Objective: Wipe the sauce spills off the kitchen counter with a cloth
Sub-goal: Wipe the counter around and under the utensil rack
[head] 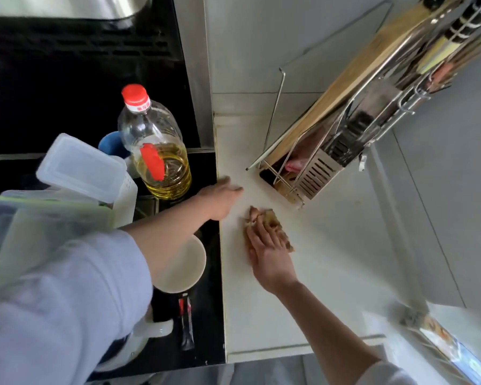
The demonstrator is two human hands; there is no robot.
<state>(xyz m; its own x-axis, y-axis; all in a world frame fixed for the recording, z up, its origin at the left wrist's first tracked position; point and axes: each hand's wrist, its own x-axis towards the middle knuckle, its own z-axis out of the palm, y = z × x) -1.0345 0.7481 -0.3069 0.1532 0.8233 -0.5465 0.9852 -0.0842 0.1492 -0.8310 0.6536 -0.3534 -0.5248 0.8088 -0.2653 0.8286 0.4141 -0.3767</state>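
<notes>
Sleeved left forearm nearest; I log left hand (220,197) open, resting on counter (331,259), just left of cloth (272,222). Right hand (267,251) flat atop cloth, fingers straight; cloth's long axis runs near-to-far.

The right hand (267,251) presses flat on a brownish cloth (275,226) on the pale counter (331,259). The left hand (220,195) rests fingers-straight at the counter's left edge, near an oil bottle (156,145). Far right stands a metal rack (345,134), apparently holding a cutting board.
</notes>
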